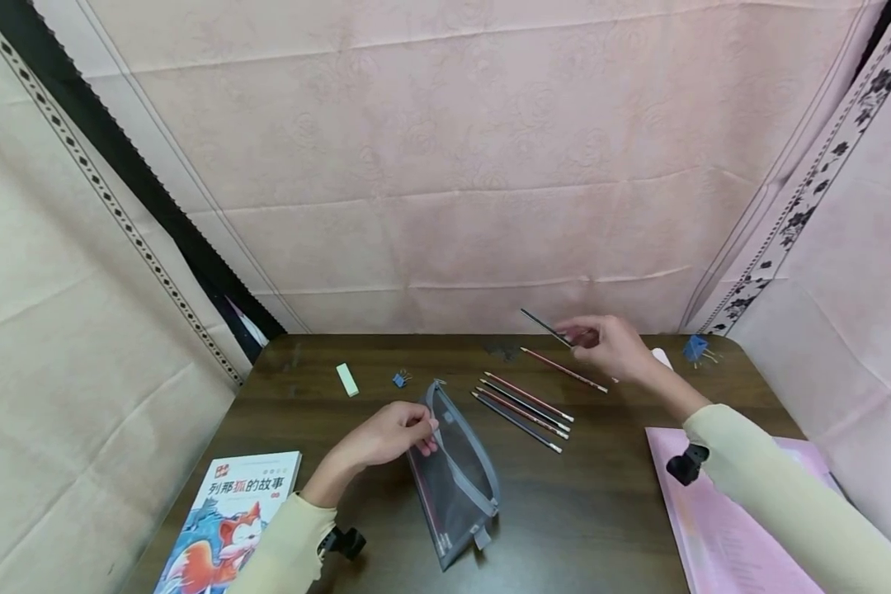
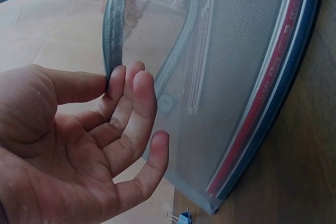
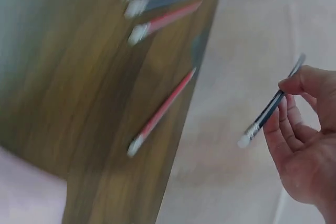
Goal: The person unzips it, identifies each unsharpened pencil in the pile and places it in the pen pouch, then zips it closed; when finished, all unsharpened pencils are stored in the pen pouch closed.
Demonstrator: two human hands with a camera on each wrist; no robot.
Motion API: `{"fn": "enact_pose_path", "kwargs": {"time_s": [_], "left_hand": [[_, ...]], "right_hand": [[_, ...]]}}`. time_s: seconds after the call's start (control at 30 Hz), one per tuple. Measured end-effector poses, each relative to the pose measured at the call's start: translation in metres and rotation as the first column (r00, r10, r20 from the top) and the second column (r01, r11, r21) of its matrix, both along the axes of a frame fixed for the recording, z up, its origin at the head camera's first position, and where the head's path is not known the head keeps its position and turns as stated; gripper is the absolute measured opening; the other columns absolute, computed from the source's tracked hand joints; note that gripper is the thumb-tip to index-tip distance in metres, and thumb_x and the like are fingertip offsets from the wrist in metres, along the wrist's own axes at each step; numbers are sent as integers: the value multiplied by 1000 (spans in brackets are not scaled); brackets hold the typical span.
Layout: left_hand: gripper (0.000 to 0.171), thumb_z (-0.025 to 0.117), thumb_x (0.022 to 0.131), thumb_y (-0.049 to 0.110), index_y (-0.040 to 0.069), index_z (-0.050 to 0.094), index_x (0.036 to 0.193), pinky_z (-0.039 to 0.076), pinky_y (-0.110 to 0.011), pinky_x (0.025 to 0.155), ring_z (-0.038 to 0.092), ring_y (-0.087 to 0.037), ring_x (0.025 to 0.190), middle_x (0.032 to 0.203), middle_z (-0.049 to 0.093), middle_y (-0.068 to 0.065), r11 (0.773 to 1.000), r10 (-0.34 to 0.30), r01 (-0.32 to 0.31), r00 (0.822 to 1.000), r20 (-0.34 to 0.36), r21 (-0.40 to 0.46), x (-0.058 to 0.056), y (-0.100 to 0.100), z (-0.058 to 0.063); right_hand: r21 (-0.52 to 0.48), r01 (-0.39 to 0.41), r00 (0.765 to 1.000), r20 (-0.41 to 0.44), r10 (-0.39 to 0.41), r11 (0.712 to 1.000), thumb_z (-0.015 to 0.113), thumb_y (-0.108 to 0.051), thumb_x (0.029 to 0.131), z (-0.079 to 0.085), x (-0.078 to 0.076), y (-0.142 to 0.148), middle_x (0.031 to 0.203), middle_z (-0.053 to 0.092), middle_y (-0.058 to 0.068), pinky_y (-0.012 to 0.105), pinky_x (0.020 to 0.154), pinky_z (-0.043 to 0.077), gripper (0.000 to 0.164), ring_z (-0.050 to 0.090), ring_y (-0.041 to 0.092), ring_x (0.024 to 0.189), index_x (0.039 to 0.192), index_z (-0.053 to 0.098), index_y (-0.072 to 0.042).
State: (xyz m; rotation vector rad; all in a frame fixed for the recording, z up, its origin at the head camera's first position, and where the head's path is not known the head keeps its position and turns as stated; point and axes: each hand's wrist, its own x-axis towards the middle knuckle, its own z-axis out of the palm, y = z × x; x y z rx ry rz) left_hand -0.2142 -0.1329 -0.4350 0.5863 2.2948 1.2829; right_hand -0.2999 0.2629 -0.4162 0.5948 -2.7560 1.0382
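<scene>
My left hand [image 1: 393, 433] pinches the zipper edge [image 2: 114, 30] of a grey mesh pencil pouch [image 1: 453, 503] between thumb and fingers. The pouch's mouth gapes, and a red pencil [image 2: 278, 51] shows inside along its bottom seam. Over the table's far edge, my right hand [image 1: 607, 345] holds a dark pencil [image 3: 269, 109], its white eraser end pointing back past the fingers. Below that hand lies a single red pencil [image 1: 564, 370]. Several red and dark pencils [image 1: 523, 406] rest side by side just right of the pouch, eraser ends toward me.
A pale green strip [image 1: 347, 379] and a small blue binder clip [image 1: 401, 379] lie left of the pouch. A larger blue binder clip [image 1: 695, 348] sits at the far right. A fox storybook [image 1: 230, 520] is front left, a pink folder [image 1: 713, 528] front right. Cloth [image 1: 445, 165] hangs behind.
</scene>
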Motion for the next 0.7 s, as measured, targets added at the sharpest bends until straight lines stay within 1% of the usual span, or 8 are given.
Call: {"fn": "enact_pose_path", "kwargs": {"time_s": [0.07,0.13,0.23,0.33,0.43,0.5,0.6,0.7], "left_hand": [[27,51,100,26,4,64,92,56,-43,83,69,-21,81,89,70,-10,1000,-4,4,1000,1,-1,-1,0,0],[27,51,100,27,5,65,92,56,-43,83,69,-21,81,89,70,-9,1000,-3,3,1000,3,-2,-3,0,-1],[27,50,100,27,6,65,91,56,-43,84,69,-21,81,89,70,-9,1000,1,-1,1000,3,-5,-5,0,-2],[27,51,100,26,5,65,91,55,-44,84,69,-22,81,88,70,-9,1000,2,-2,1000,5,-4,-7,0,-3],[28,50,101,27,5,64,91,55,-45,84,69,-22,81,88,70,-9,1000,0,0,1000,2,-2,-9,1,-3],[28,50,101,27,5,64,91,55,-46,84,69,-22,81,88,70,-9,1000,1,-1,1000,4,-2,-9,1,-3],[28,50,101,28,6,64,91,55,-45,84,69,-21,81,88,70,-8,1000,4,-4,1000,3,-10,-9,2,-3],[28,49,101,28,7,64,91,55,-45,84,69,-20,81,88,70,-7,1000,9,-9,1000,4,-19,-9,2,-4]], "right_hand": [[-134,-26,999,37,31,991,67,-2,83,7,9,-10,103,70,6,22,75,53,41,65,18,91,121,65,-18],[-289,-21,994,98,51,957,66,1,84,14,19,-22,105,67,11,22,75,53,46,64,21,94,125,61,-16],[-485,32,977,200,75,874,66,2,84,19,31,-43,106,62,11,25,74,55,52,64,20,93,131,53,-16],[-633,119,944,310,109,765,65,3,85,20,42,-64,104,61,7,32,74,57,56,66,15,87,134,48,-17],[-719,194,906,392,159,668,63,4,86,17,53,-83,101,61,3,37,77,58,57,66,13,82,135,44,-17],[-745,232,884,430,185,626,63,5,85,13,61,-95,99,61,2,39,77,57,58,66,12,80,135,43,-17],[-759,274,854,475,214,591,62,6,85,7,72,-113,98,59,2,40,77,57,59,65,13,78,135,42,-16],[-759,297,839,497,222,579,62,8,84,-1,80,-130,96,59,4,40,75,57,61,65,13,77,135,40,-16]]}}
